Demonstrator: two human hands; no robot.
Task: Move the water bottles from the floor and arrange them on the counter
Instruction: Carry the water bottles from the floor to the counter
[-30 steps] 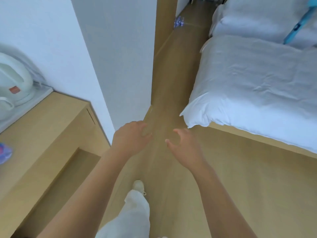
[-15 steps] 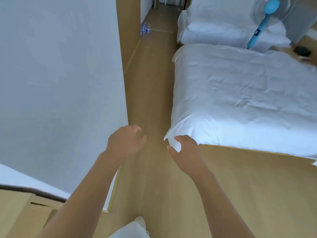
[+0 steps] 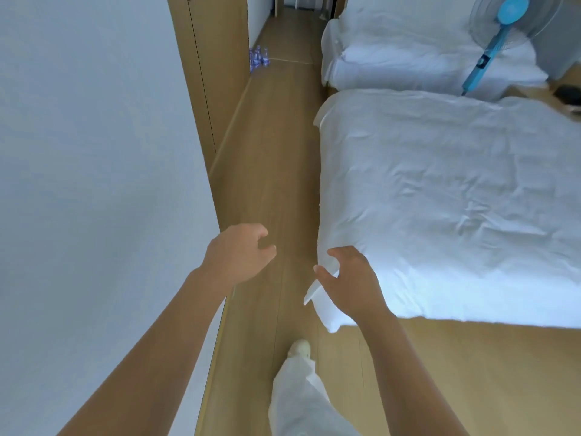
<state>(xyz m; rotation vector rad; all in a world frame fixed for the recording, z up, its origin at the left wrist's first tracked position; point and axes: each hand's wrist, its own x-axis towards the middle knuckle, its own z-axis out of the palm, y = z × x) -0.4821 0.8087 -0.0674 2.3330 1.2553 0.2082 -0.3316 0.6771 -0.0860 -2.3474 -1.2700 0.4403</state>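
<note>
Wooden floor (image 3: 267,158) corridor now ahead, bench gone from view; water bottles (image 3: 258,57) nearer; left hand (image 3: 240,254), right hand (image 3: 349,281) empty, fingers loosely curled.

Two beds (image 3: 440,199), one fan (image 3: 500,33), several bottles (image 3: 259,58) (count unclear)

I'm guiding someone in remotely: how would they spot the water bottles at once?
Follow the wooden floor down the aisle between the white wall and the beds. At the far end, against the wooden panel's foot, stands a small cluster of water bottles, the only clear, blue-labelled things on the floor.
</note>
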